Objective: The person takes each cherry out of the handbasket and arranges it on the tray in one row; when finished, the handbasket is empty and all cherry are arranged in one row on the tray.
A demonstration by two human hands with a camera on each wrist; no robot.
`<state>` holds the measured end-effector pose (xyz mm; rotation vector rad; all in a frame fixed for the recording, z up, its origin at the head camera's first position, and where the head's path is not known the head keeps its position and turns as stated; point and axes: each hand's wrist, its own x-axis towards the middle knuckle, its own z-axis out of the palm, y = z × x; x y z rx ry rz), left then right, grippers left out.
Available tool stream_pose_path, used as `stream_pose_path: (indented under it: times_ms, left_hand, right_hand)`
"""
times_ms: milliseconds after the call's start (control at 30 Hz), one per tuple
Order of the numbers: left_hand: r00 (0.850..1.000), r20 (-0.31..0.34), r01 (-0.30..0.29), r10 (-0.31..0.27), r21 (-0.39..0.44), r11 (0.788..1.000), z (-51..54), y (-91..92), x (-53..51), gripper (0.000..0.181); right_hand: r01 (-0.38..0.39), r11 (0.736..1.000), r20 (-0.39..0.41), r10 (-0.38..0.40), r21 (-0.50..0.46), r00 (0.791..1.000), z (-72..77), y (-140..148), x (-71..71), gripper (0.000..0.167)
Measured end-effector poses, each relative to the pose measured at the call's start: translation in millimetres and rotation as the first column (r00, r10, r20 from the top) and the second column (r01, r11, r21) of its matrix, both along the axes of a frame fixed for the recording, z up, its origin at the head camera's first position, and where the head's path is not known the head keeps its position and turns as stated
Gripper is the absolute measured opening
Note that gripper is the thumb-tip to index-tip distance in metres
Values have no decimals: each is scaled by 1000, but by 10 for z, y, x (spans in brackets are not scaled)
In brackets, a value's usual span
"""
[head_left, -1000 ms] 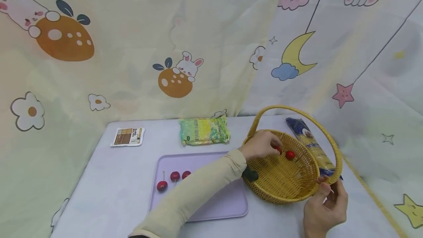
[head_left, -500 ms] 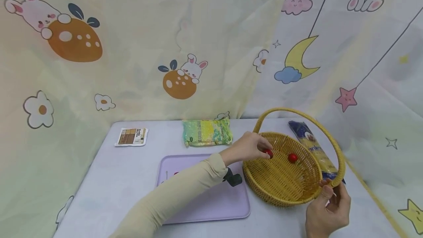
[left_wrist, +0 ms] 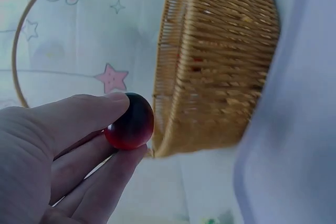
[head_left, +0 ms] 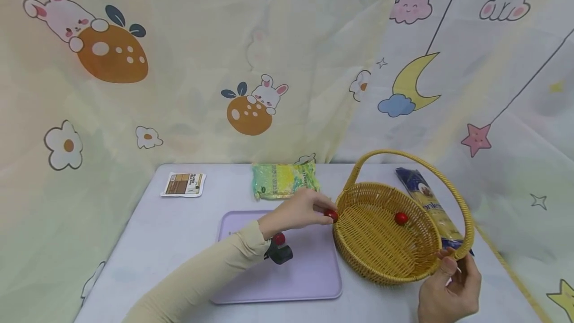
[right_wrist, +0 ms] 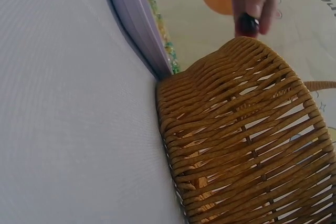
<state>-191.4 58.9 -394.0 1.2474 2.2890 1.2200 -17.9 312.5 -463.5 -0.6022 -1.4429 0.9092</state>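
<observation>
My left hand pinches a dark red cherry between thumb and fingers, just outside the left rim of a yellow wicker basket. In the left wrist view the held cherry appears close to the basket wall. Another red cherry lies inside the basket, towards its right side. My right hand grips the basket's near right rim at the foot of its handle. On the lilac tray, one cherry shows beside the left wrist; the left sleeve hides part of the tray.
A blue and yellow packet lies behind the basket on the right. A green and yellow packet lies behind the tray, and a small white and brown packet lies at the back left. A printed cloth hangs behind the table.
My left hand has come out of the basket with the cherry, moving left to beyond its rim. The right hand keeps its grip on the basket. The head view has shifted slightly.
</observation>
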Motion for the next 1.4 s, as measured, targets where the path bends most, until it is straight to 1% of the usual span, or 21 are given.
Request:
stream_pose_path:
  times_ms: [100, 167, 233, 300, 433, 567, 767, 933, 1100, 1400]
  left_hand:
    - [1000, 12, -22, 22, -13, 1000, -59, -177, 5, 29]
    - [999, 6, -33, 33, -23, 999, -111, -281, 7, 29]
    - [999, 12, -41, 41, -34, 999, -166, -372, 16, 28]
    - [998, 36, -48, 49, -37, 998, -224, -447, 24, 29]
    - [995, 71, -60, 63, -40, 997, -336, -551, 28, 30]
    - [995, 70, -68, 71, -43, 997, -411, -620, 24, 30]
    - [995, 74, -61, 66, -59, 996, -483, -683, 8, 30]
    - [999, 35, -26, 29, -85, 996, -530, -696, -9, 30]
    - [1000, -3, 1, -2, -97, 995, -562, -689, -43, 30]
    - [999, -5, 45, -47, -156, 987, -616, -674, -92, 29]
  right_hand:
    - [-1, 1000, 1, 1, -3, 1000, -24, 21, -5, 30]
    - [0, 1000, 10, 0, -9, 1000, -39, 32, -5, 31]
    - [1, 1000, 18, -1, -15, 1000, -53, 42, -3, 31]
    - [1, 1000, 28, 0, -15, 1000, -61, 51, 1, 32]
    - [-2, 1000, 44, 2, -6, 999, -74, 63, 4, 33]
    - [-8, 1000, 43, 8, -1, 999, -87, 76, -2, 33]
    - [-19, 1000, 33, 19, 11, 999, -84, 76, -2, 32]
    - [-20, 1000, 34, 19, 20, 999, -81, 78, 8, 32]
    - [-10, 1000, 34, 11, -10, 999, -63, 58, 4, 31]
    - [0, 1000, 37, 1, -16, 999, -28, 21, 8, 31]
